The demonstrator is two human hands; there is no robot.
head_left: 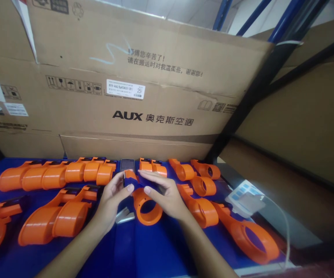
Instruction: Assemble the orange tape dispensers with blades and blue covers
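Between my two hands is an orange tape dispenser [148,216], its ring facing me and its upper end between my fingers. My left hand [114,193] holds the dispenser's upper left side, the thumb and fingers bent around it. On the other side, my right hand [165,193] lies against the upper end, its fingers stretched over a dark blue part and its thumb apart from them. Small silvery metal pieces [125,217] lie on the blue surface below my left hand. Behind my hands is a dark phone [127,165].
Rows of orange dispensers [53,177] stand on the blue table [155,255] to the left, with others [255,239] at the right. A white-and-blue box [244,199] with a cable sits at the right edge. A large cardboard sheet [82,104] rises behind the table.
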